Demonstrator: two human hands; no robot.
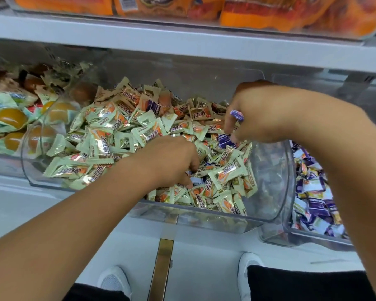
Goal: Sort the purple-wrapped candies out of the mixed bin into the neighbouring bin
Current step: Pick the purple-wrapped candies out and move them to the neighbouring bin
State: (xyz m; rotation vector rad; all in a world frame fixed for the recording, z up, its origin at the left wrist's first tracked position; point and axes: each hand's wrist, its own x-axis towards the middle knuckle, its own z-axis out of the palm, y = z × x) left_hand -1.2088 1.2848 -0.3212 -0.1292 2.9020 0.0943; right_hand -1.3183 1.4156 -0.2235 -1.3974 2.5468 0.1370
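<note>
clear mixed bin (269, 192) on a shelf (182, 38), heaped with pale green candies (100, 135), a few purple candies (226, 142) among them. right bin (291, 232) full of purple and white wrappers (313, 192). left bin (0, 159) with orange jelly packs (10, 118). left hand (172, 159) dug into the heap, fingers curled, grip hidden. right hand (254, 114) over the heap's right side, fingers pinching a purple piece (237, 115).

**Mixed bin: open top, crowded inside**

Shelf edge (182, 38) overhangs the rear. Mixed bin (276, 192) packed with candies; both forearms fill its mouth. Clear side wall stands between it and purple bin (313, 235); passage over that rim.
</note>
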